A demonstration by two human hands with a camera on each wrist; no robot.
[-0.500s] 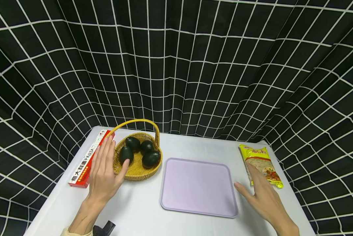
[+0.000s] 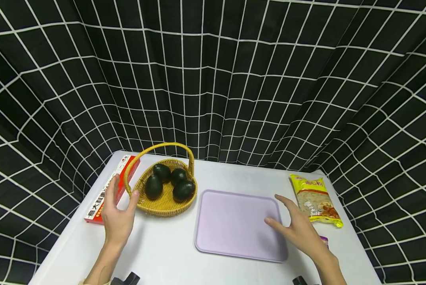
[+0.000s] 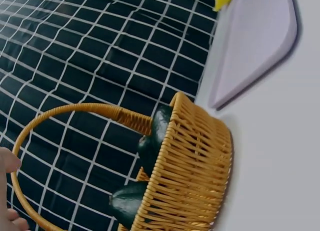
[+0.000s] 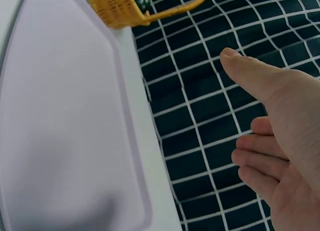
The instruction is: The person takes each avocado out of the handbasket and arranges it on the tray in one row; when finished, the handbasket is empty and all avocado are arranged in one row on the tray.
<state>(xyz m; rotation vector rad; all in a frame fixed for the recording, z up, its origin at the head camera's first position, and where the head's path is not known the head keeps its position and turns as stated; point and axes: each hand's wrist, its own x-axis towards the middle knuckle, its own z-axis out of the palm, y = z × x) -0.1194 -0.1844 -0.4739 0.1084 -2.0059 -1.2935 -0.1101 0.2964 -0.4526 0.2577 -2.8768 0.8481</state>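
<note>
A yellow wicker basket (image 2: 163,209) with an arched handle (image 3: 75,107) holds several dark green avocados (image 2: 154,187). My left hand (image 2: 118,223) is at the basket's left side, thumb and fingers spread apart around the foot of the handle. Whether it touches the handle I cannot tell. Over the right edge of a pale purple tray (image 2: 238,225) hovers my right hand (image 2: 302,233), thumb and fingers apart, holding nothing. In the right wrist view, its fingers (image 4: 260,163) are loosely bent.
A red and white pasta box (image 2: 99,202) lies left of the basket, partly behind my left hand. To the right of the tray lies a yellow food bag (image 2: 316,198). A small purple item (image 2: 324,240) peeks out behind my right hand. A black gridded curtain (image 2: 213,79) surrounds the white table.
My left hand has drawn back off the pasta box and turned, opening beside the basket handle. My right hand has moved left, away from the yellow bag to the tray's edge.
</note>
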